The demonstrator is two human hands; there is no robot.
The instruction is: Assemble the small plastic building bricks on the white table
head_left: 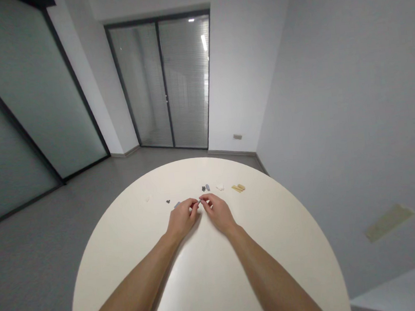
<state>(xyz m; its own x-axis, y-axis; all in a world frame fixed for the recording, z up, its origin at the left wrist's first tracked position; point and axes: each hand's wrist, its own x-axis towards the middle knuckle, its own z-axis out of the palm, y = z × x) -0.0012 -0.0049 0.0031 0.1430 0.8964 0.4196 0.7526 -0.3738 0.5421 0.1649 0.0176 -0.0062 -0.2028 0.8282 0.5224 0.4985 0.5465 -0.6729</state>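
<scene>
My left hand (184,218) and my right hand (216,210) meet above the middle of the white round table (219,281). Between their fingertips is a small grey piece (199,201), pinched from both sides; its exact kind is too small to make out. A flat blue-grey piece (177,205) lies just behind my left hand and is partly hidden by it. Beyond my right hand sit small dark pieces (204,188) and a grey-blue piece (207,187).
White pieces (220,187) and tan strip-like pieces (238,188) lie to the right on the table. Farther left are a few black bits (168,202) and a faint whitish piece (147,199). A glass door (163,81) and walls stand beyond the table.
</scene>
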